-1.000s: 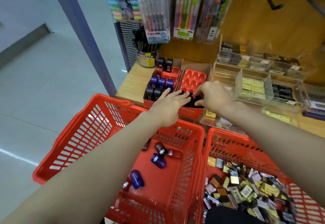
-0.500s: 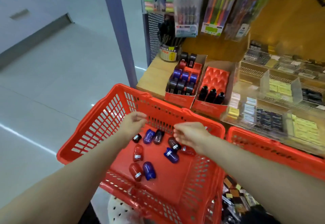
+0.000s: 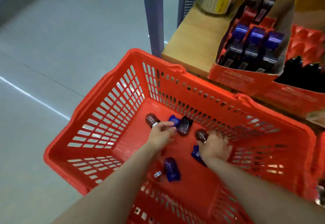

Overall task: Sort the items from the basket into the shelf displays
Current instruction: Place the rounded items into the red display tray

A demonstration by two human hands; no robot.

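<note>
The red basket (image 3: 112, 111) sits below the shelf with several small capsule-shaped items on its floor. My left hand (image 3: 161, 134) is down inside it and grips a dark red item (image 3: 150, 120), its fingertips against a blue item (image 3: 174, 120). A dark item (image 3: 184, 127) lies just right of that. My right hand (image 3: 215, 149) curls over another dark red item (image 3: 201, 134), and a blue item (image 3: 195, 153) pokes out under the wrist. Between my forearms lie a loose blue item (image 3: 171, 169) and a small red one (image 3: 157, 175). The image is motion-blurred.
On the wooden shelf (image 3: 193, 37), a red display box (image 3: 237, 77) holds blue and black items in rows. Beside it a second box (image 3: 299, 97) has a red slotted insert and some black items. A pen cup (image 3: 216, 0) stands behind. A blue post (image 3: 153, 12) rises left of the shelf.
Both hands dropped from above the basket to its floor and closed on items. The view tilted down and closer to the basket. One second ago both hands were at the display boxes.
</note>
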